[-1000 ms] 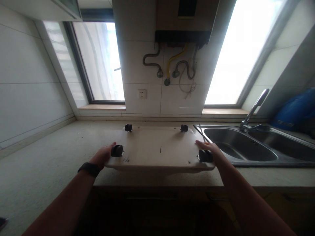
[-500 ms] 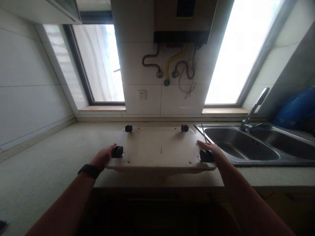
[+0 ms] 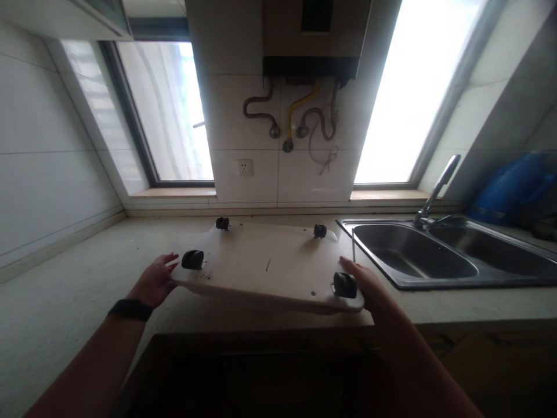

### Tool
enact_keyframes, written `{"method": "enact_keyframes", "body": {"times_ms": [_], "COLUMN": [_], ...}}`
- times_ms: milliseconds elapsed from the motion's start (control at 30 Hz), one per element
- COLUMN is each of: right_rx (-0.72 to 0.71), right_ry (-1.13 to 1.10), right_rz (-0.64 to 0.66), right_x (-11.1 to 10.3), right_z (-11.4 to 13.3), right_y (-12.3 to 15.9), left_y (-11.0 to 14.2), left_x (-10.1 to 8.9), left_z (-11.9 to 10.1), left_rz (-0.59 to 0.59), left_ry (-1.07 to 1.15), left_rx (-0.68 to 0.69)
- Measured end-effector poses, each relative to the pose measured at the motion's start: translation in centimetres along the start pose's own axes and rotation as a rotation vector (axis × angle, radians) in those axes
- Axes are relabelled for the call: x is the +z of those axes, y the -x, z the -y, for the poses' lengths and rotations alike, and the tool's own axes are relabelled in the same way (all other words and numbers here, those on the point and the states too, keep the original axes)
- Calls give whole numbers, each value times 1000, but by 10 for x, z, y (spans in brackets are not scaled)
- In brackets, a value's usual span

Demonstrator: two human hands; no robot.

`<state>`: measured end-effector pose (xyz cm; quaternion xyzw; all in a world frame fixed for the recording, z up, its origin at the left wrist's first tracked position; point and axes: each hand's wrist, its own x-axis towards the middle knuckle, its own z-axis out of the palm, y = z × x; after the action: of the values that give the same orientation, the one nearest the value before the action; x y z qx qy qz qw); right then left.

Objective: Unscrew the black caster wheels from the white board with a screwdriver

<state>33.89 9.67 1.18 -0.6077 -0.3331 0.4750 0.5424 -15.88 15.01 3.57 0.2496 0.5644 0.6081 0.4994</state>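
A white, wheeled plastic box (image 3: 252, 261) lies bottom up on the counter, with its several black caster wheels pointing upward. It sits at an angle, its near right corner closest to me. My left hand (image 3: 154, 280), with a dark band at the wrist, is at its near left corner; the fingers are spread and the thumb side is against or just beside the edge. Along the right end, my right hand (image 3: 363, 281) grips the side by the near right caster (image 3: 345, 285). The right thumb is hidden.
The stone counter (image 3: 87, 261) runs along a tiled wall. To the right is a double steel sink (image 3: 409, 249) with a tap (image 3: 439, 188); a thin rod (image 3: 353, 245) stands by its left rim. A blue object (image 3: 505, 188) is beyond the sink. A water heater (image 3: 311, 40) hangs above.
The white box has turned, its left end going farther away and its right end coming nearer. My left fingers have spread and loosened from the edge. The view has shifted slightly right.
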Motion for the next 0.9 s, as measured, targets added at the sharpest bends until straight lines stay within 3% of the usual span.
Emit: {"method": "enact_keyframes", "body": {"times_ms": [100,167,200,267,367,433,533,700,900], "right_rx": [12,27,36,53,77,94,117,138,53], "right_ry": [-27,-41,-47,-63,-93,-106,-105,-176,-147], "right_rz": [-2,-7,-13,-24,-32,-43,-64,-41,-23], "right_x": [4,6,7,9,11,11,10,17,42], "right_z": [-2,-4,-5,-7,-12,-15,-21,-33,-54], "right_y": [7,15,19,29,45,55,67,91,122], "left_y": [6,18,28,56,106,132,148,138,78], "left_x": [-6,-7,-7,-4,6,15,26,35,34], "left_z": [8,23,33,57,95,117,140,138,106], "left_rz": [-230,-392,-436,-316,-73,197,400,470,568], "left_ry": [3,-10,-78,-285,-636,-793,-865,-892,-902], "left_rx": [166,368,544,794,927,925,840,598,650]}}
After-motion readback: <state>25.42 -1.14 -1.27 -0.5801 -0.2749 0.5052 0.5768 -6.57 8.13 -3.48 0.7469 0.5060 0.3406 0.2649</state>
